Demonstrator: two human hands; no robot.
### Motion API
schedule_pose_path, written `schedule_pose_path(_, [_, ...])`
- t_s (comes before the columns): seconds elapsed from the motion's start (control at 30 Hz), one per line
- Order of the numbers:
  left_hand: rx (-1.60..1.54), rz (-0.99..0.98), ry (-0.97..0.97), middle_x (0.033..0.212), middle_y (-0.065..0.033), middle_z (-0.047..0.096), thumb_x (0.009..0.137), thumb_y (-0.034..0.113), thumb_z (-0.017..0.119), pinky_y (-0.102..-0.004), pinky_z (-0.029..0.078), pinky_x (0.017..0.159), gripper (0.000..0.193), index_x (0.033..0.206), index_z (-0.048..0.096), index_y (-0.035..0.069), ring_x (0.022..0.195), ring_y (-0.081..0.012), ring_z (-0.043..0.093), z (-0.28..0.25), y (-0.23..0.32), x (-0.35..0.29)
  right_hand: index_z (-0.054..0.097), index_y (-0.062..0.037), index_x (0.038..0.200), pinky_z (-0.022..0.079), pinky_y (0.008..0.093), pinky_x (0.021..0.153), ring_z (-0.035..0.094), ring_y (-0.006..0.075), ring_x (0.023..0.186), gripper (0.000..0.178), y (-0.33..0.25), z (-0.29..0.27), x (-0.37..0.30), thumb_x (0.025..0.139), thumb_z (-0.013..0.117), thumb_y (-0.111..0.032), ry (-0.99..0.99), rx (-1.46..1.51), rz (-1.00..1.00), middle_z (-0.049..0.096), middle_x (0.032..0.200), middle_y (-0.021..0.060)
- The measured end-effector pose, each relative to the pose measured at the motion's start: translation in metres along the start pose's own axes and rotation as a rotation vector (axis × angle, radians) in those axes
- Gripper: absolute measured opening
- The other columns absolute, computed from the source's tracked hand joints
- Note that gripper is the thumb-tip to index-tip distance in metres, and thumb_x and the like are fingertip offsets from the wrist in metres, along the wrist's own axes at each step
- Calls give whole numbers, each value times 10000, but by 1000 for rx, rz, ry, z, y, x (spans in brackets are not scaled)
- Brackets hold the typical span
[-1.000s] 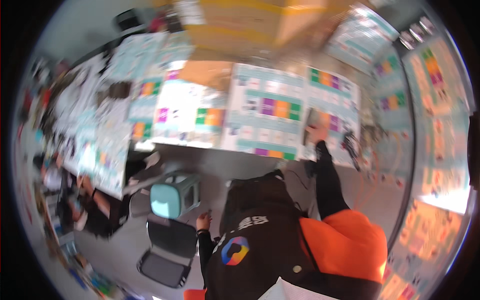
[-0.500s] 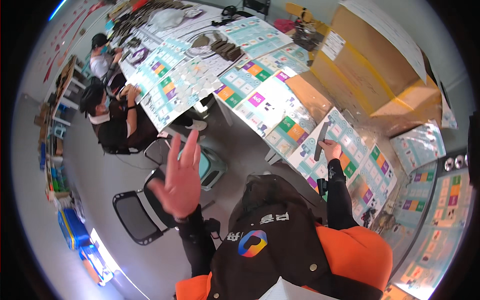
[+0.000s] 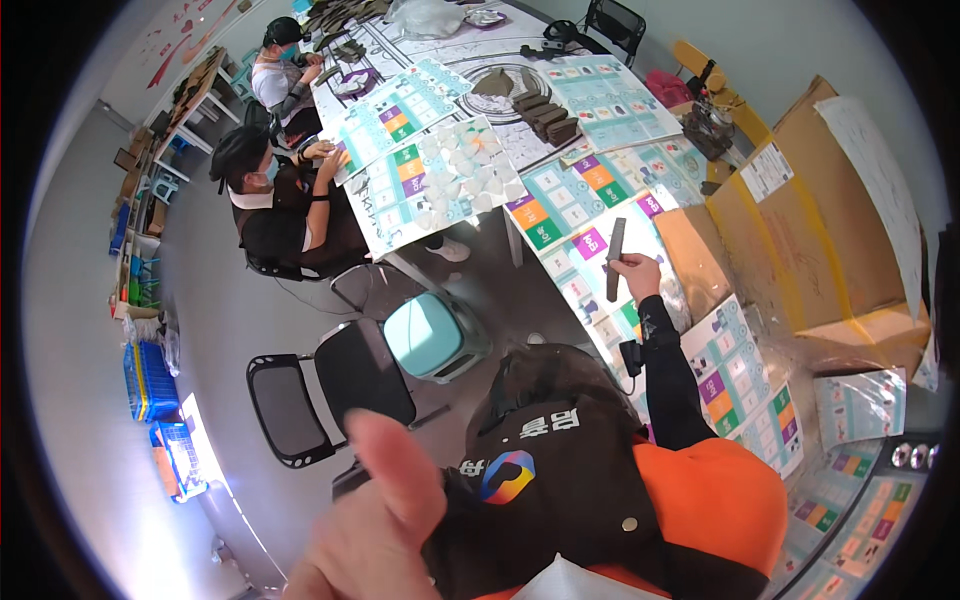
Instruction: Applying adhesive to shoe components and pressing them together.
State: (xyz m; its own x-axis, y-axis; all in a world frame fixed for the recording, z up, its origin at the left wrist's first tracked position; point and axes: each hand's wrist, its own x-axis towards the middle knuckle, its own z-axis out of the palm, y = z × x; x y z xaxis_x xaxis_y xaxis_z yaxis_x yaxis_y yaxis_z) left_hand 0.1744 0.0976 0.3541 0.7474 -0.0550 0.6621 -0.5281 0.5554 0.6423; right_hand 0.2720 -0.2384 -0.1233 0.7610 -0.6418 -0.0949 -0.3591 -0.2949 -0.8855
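My right hand grips a long, flat dark grey strip near its lower half and holds it upright over the table covered with printed sheets. What the strip is made of, I cannot tell. Close to the camera, at the lower middle, my left hand is raised with one digit stretched out. Nothing shows in it, and its lower part is cut off by the picture's edge.
Two people sit at the far left table, one in dark clothes, with pale round pieces beside them. Folded dark cloth pieces lie farther back. A large cardboard box stands right. A black chair and teal stool stand left of me.
My left hand has dropped from its raised, spread pose toward the lower edge, nearer the camera. My right hand has carried the strip farther along the table, away from me. The view has shifted.
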Motion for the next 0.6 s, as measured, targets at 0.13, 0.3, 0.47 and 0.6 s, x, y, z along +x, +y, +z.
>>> schedule_pose_path(0.13, [-383,175,398,908,39,773,1047,288,463,-461,-211,1214,391,1177,614,-48,1270,6,509,15,-21,10,745,43,981,564,285,707,700,147,748,347,-17,34,37,740,854,-182,-44,94,27,751,867,101])
schedule_pose_path(0.3, [-346,136,175,1223,-98,573,1016,450,436,-543,-109,1215,610,1363,388,-50,1371,-202,392,-55,-54,34,738,58,973,567,293,729,707,160,776,367,-53,67,58,740,852,-202,-89,88,-19,747,869,107])
schedule_pose_path(0.47, [-316,25,-61,1552,-236,353,988,633,360,-614,1,1221,904,1557,154,-38,1491,-394,234,-177,-87,67,737,57,983,550,283,742,704,158,784,385,-99,79,81,738,853,-217,-10,30,-62,748,876,105])
schedule_pose_path(0.6, [42,-238,170,1537,-234,385,1017,581,337,-523,102,1225,803,1543,243,-19,1473,-370,290,-284,-125,51,755,25,943,549,316,739,717,186,775,395,-155,113,127,722,852,-287,23,-7,-191,754,855,117])
